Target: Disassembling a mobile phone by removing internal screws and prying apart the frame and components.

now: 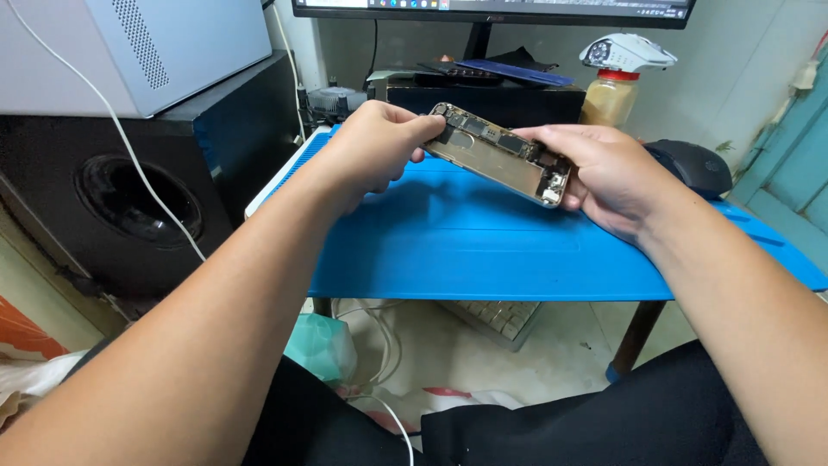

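Observation:
An opened phone body [500, 154] with bare circuit boards showing is held in the air above a blue work mat [483, 242]. My left hand [375, 142] pinches its far left end with thumb and fingers. My right hand [604, 173] cups its near right end, thumb lying along the upper edge. The phone tilts down towards the right.
A black mouse [694, 166] lies on the mat's right side. Behind stand a jar [609, 97] with a white device on its lid, a black box [492, 99] and a monitor stand. A large black speaker [138, 198] sits to the left. A keyboard [498, 318] lies under the table.

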